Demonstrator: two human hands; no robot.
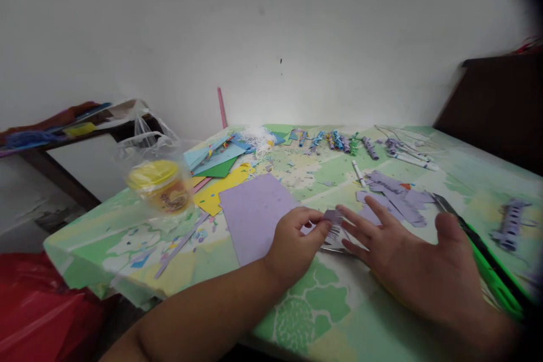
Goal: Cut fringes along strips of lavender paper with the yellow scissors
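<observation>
My left hand (294, 243) pinches a small strip of purple paper (333, 220) between thumb and forefinger. One edge of the strip is cut into a fine fringe. My right hand (407, 266) lies open just to the right, its fingers stretched toward the strip and its thumb apart. Whether a fingertip touches the paper I cannot tell. Under the strip, a flat thing with a thin metallic edge (335, 250) shows only in part. A purple sheet (258, 209) lies beyond my left hand. Past my right thumb is a green and black box cutter (487, 260).
Several curled, fringed paper rolls (338, 140) line the back of the table. A bagged tub with a yellow lid (155, 175) stands left. Purple scraps (394, 192), a white marker (358, 173), coloured sheets (224, 189) and a punched purple roll (511, 223) lie around.
</observation>
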